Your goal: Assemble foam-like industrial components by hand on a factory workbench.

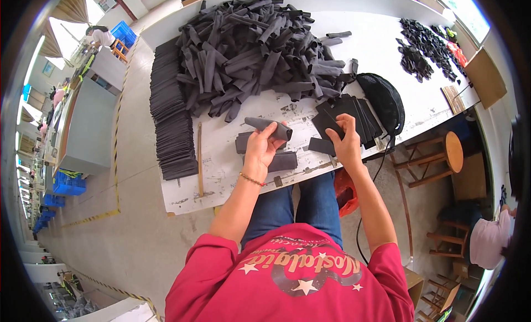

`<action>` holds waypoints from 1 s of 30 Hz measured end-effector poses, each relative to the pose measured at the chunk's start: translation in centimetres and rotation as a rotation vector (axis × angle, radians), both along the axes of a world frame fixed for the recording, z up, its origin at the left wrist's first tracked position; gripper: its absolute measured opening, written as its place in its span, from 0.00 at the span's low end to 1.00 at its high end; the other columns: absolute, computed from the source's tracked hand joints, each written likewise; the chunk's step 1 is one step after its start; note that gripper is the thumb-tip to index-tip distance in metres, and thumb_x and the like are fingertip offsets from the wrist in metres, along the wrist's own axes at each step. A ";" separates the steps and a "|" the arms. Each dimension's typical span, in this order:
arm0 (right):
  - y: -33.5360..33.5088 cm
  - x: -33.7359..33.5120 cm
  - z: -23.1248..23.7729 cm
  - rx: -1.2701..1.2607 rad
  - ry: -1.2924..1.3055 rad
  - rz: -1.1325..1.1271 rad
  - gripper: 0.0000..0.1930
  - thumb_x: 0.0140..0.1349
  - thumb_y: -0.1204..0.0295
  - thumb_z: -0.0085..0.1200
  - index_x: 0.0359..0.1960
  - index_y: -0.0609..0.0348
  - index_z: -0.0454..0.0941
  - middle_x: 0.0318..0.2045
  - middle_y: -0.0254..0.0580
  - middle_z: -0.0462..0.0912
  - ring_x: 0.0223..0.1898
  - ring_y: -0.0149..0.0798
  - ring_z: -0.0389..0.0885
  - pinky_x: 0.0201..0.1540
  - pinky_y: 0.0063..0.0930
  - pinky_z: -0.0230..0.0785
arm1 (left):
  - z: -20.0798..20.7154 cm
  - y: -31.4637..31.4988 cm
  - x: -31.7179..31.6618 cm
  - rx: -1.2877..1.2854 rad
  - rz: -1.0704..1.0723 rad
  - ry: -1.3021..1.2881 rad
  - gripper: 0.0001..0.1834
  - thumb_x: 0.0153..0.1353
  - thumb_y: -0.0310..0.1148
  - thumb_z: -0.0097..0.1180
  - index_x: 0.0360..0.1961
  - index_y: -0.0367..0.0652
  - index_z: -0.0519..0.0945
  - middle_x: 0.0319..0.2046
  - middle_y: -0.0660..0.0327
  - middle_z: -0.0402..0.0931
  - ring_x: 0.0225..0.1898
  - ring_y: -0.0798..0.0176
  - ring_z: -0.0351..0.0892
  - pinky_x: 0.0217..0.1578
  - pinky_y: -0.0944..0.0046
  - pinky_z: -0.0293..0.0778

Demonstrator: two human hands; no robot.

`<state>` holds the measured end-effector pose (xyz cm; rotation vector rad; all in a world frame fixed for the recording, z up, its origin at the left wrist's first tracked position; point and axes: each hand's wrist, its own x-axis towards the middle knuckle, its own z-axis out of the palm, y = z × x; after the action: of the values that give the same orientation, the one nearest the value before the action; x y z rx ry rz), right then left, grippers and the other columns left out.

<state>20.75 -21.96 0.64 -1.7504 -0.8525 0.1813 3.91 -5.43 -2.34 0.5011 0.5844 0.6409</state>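
My left hand (264,144) is closed around a dark grey fabric tube (280,131), raised over the table with its hollow end toward the right. Below it, flat dark grey fabric pieces (284,161) lie near the front edge. My right hand (347,142) is curled, thumb and fingers pinching a black flat piece (328,123) at the side of a fanned stack of black flat pieces (362,118). A smaller black rectangle (321,146) lies just left of that hand. The fingers partly hide the pinched piece.
A big heap of grey fabric tubes (260,51) covers the table's back, beside a long row of stacked dark pieces (171,112). A wooden stick (200,159) lies at left. A black rounded case (384,100), a cable and a stool (453,152) are at right.
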 end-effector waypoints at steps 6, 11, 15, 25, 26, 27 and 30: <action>-1.4 -3.6 1.7 -0.144 -0.332 0.358 0.18 0.53 0.72 0.65 0.40 0.61 0.68 0.38 0.48 0.73 0.40 0.55 0.73 0.42 0.42 0.67 | 0.6 -0.2 -0.2 -0.009 -0.012 0.017 0.13 0.64 0.27 0.56 0.47 0.34 0.71 0.42 0.47 0.80 0.41 0.55 0.83 0.41 0.58 0.84; -1.6 -4.3 2.2 -0.046 -0.540 0.375 0.19 0.55 0.75 0.62 0.47 0.62 0.70 0.41 0.48 0.76 0.40 0.52 0.74 0.44 0.43 0.66 | 1.2 -0.4 -0.3 0.016 -0.015 0.033 0.14 0.63 0.27 0.57 0.47 0.34 0.71 0.42 0.48 0.80 0.41 0.55 0.83 0.41 0.58 0.84; -1.6 -4.9 2.6 -0.013 -0.491 0.328 0.19 0.52 0.76 0.63 0.47 0.60 0.77 0.39 0.46 0.79 0.41 0.49 0.75 0.45 0.40 0.67 | 1.9 -0.7 -0.4 0.062 -0.066 0.040 0.14 0.63 0.27 0.58 0.46 0.34 0.71 0.42 0.47 0.80 0.41 0.55 0.83 0.40 0.57 0.84; -0.8 -4.5 4.5 0.025 -0.794 0.209 0.12 0.48 0.77 0.64 0.37 0.56 0.83 0.30 0.32 0.80 0.32 0.37 0.77 0.43 0.32 0.65 | 3.4 -1.0 -0.8 0.135 -0.216 -0.009 0.11 0.63 0.28 0.58 0.43 0.35 0.72 0.42 0.44 0.80 0.42 0.52 0.84 0.37 0.53 0.85; -0.7 -4.5 4.5 0.026 -0.797 0.211 0.12 0.48 0.77 0.64 0.37 0.56 0.83 0.30 0.32 0.80 0.32 0.37 0.77 0.43 0.32 0.65 | 3.6 -1.1 -0.8 0.135 -0.214 -0.012 0.11 0.63 0.28 0.58 0.43 0.35 0.72 0.42 0.44 0.80 0.42 0.52 0.84 0.37 0.53 0.85; -0.7 -4.6 4.3 0.013 -0.853 0.187 0.12 0.49 0.77 0.64 0.37 0.55 0.82 0.31 0.32 0.80 0.33 0.36 0.77 0.43 0.32 0.64 | 3.7 -1.3 -0.8 0.139 -0.189 -0.025 0.12 0.63 0.27 0.57 0.44 0.35 0.71 0.43 0.44 0.80 0.42 0.52 0.84 0.38 0.53 0.85; -0.4 -5.3 4.1 -0.001 -0.910 0.142 0.14 0.49 0.76 0.64 0.39 0.55 0.81 0.33 0.32 0.79 0.33 0.36 0.77 0.44 0.33 0.64 | 4.5 -2.4 -0.7 0.188 -0.113 -0.031 0.13 0.64 0.26 0.56 0.46 0.35 0.69 0.44 0.44 0.79 0.42 0.52 0.84 0.38 0.53 0.85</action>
<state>15.47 -22.33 4.75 -1.7586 -1.6170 -0.5705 3.25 -7.85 2.14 0.6941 0.4648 0.5979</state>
